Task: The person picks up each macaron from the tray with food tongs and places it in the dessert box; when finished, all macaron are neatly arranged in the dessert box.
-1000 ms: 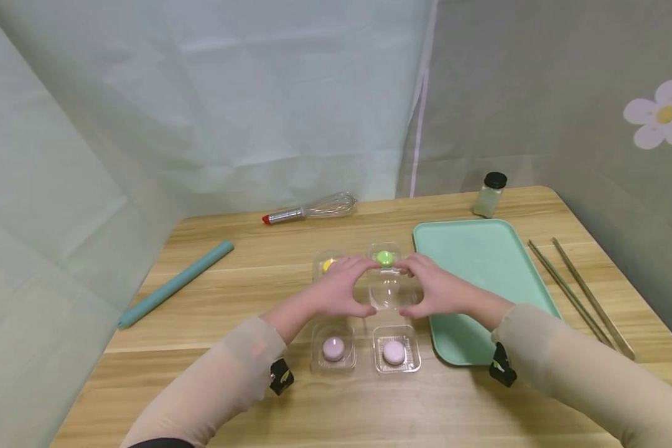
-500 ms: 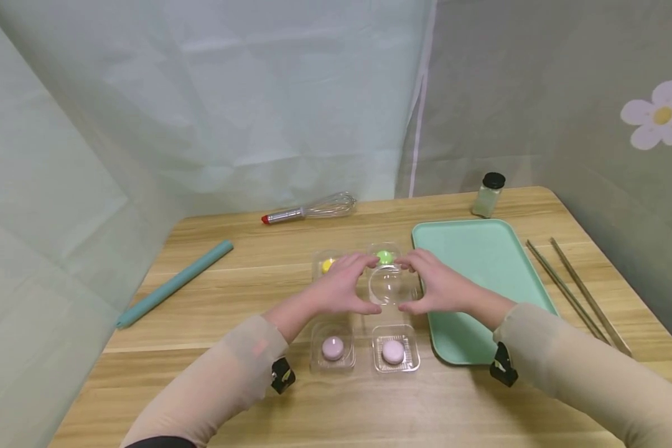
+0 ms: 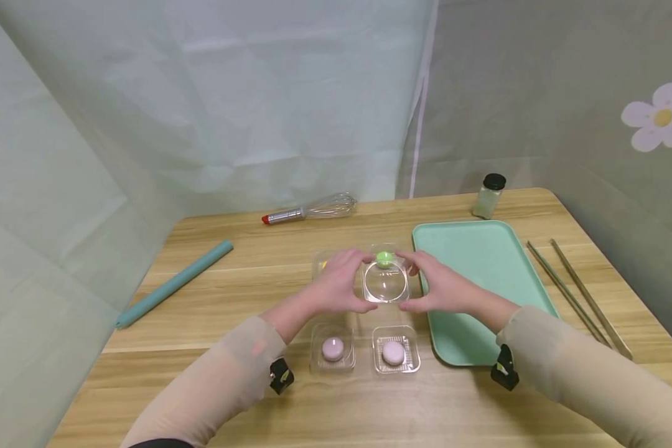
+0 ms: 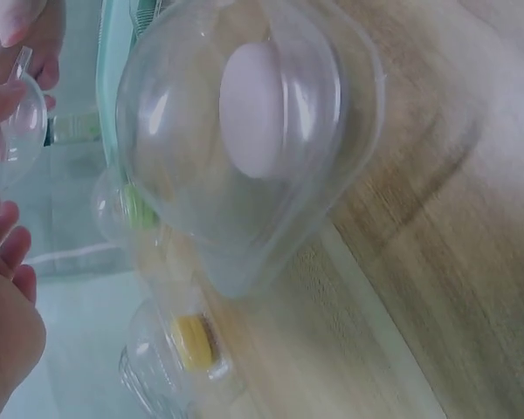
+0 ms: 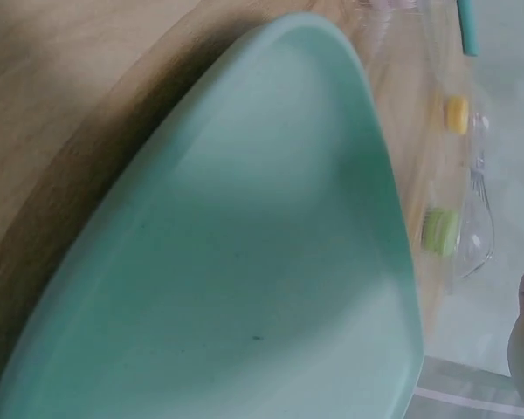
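A clear plastic domed lid [image 3: 385,283] is held up between both hands, its round rim tilted toward the head camera. My left hand [image 3: 338,286] grips its left side, and my right hand [image 3: 437,286] grips its right side, each with thumb and fingers. Just beyond the lid lies a green macaron [image 3: 384,259] in a clear box. A yellow macaron [image 4: 194,342] sits under a dome, partly hidden by my left hand in the head view. Nearer are a lilac macaron [image 3: 333,349] under a dome and another lilac macaron [image 3: 394,353] in an uncovered clear tray [image 3: 378,366].
A mint-green tray [image 3: 476,249] lies under and beyond my right forearm. Metal tongs [image 3: 571,292] lie to its right, and a black-capped jar [image 3: 489,196] stands behind it. A whisk [image 3: 313,208] is at the back, with a teal rolled cylinder [image 3: 176,283] at the left.
The lid has tilted between my hands so its rim shows more clearly, and it has shifted slightly left and away from me. The hands have moved only a little; the macarons stay put.
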### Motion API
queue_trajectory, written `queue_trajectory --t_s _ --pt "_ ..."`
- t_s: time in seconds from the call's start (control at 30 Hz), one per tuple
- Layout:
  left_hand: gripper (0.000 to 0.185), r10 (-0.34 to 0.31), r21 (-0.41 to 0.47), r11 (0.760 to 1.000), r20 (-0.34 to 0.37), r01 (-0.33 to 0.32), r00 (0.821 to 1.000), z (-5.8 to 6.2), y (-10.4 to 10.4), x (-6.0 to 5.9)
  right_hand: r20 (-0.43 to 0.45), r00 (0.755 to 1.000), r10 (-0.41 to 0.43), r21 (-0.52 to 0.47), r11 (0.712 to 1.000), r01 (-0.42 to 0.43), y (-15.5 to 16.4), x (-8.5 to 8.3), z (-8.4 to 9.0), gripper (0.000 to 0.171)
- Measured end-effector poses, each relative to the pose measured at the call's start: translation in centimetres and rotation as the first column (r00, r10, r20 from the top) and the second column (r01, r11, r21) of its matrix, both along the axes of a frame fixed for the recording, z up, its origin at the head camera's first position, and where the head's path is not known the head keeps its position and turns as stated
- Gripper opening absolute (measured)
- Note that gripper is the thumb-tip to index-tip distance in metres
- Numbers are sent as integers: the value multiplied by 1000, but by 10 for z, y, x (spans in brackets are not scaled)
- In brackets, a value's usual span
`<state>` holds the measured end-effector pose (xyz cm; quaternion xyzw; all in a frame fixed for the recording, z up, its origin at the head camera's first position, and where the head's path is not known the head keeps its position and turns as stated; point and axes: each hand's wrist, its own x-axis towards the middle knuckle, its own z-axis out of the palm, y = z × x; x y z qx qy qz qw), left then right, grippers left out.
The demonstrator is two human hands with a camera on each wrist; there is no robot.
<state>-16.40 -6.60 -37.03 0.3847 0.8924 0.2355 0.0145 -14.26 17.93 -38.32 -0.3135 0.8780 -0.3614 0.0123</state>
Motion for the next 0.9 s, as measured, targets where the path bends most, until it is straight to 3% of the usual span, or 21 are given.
queue_trajectory --t_s 0.17,0.3,0.47,0.63,0.73,0.8,0.9 --pt "89 1 -21 1000 -68 -2 998 0 -3 -2 82 997 -3 -85 996 9 2 -1 0 80" --pt "91 1 -49 999 -155 -9 988 0 -5 -2 230 971 63 -205 979 -15 3 -2 0 75" --pt "92 10 -84 996 -249 -32 968 -1 -5 -1 433 890 143 -321 947 4 5 -3 3 71" --pt "89 -9 -102 994 -316 -24 949 -1 -5 0 525 822 220 -391 921 3 7 -3 4 59" --pt "88 -24 -116 993 -364 -19 931 0 -6 0 585 755 295 -460 888 9 8 -3 3 54" --pt "88 -42 -127 992 -411 -12 911 0 -6 -1 620 707 339 -501 865 25 8 -4 3 52" --pt "86 -87 -150 989 -493 14 866 -1 -8 -2 650 661 374 -528 849 39 8 -5 3 54"
